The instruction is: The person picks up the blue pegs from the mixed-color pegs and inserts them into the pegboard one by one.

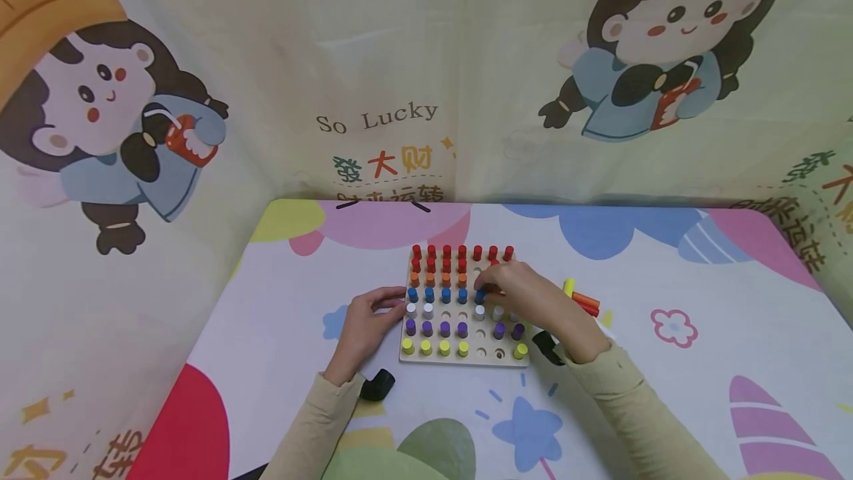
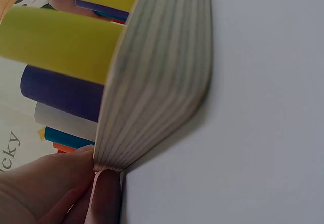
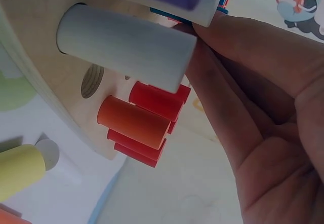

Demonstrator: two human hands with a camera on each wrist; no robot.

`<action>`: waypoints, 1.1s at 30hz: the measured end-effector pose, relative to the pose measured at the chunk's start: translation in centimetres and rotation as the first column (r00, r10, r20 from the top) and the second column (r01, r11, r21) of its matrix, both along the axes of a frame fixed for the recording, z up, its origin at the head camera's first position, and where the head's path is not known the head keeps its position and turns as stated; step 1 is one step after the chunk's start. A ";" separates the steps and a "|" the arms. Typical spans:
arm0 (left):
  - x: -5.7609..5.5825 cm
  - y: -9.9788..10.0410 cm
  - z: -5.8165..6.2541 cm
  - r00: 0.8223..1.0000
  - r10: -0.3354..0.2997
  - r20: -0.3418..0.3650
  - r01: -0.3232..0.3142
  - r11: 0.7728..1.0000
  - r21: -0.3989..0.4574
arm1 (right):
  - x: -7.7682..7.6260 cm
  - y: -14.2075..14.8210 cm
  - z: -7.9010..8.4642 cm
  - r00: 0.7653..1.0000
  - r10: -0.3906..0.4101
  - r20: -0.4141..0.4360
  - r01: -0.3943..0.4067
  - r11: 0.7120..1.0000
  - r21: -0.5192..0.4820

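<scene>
A wooden pegboard (image 1: 460,363) carries rows of red, orange, blue, white, purple and yellow pegs. My right hand (image 1: 526,291) reaches over its right side, thumb and fingertips pinching a blue peg (image 1: 480,296) in the blue row. In the right wrist view, a white peg (image 3: 126,44) partly hides that grip. At the board's left edge, my left hand (image 1: 365,326) touches the side with fairly straight fingers. The left wrist view shows those fingertips (image 2: 105,196) against the board's far end, beyond the yellow peg (image 2: 61,41).
Right of the board lie loose pegs: a yellow peg (image 1: 569,287), an orange peg (image 1: 586,300) and a red one partly under it. Several holes in the board stand bare, such as one hole (image 3: 92,81) near a white peg. A patterned cloth wall (image 1: 493,147) rises behind the table.
</scene>
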State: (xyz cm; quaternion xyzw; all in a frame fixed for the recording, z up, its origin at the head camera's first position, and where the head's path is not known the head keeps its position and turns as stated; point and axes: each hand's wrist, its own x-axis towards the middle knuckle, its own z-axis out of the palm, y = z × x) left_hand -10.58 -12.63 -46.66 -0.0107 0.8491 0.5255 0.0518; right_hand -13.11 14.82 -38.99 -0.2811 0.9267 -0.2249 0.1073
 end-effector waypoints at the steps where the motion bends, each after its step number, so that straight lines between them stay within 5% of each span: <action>1: 0.0 0.0 0.0 1.000 -0.001 -0.001 0.001 1.000 0.001 | 0.0 0.0 0.0 1.000 0.002 -0.001 -0.002 1.000 0.000; 18: 0.1 -0.1 0.0 1.000 -0.008 -0.008 0.008 1.000 0.012 | 0.3 0.3 0.8 0.999 -0.036 -0.003 0.036 0.998 0.041; 33: 0.1 -0.1 0.0 1.000 -0.015 -0.019 0.015 1.000 0.016 | 1.3 3.5 1.1 0.988 -0.125 -0.090 0.123 0.992 -0.032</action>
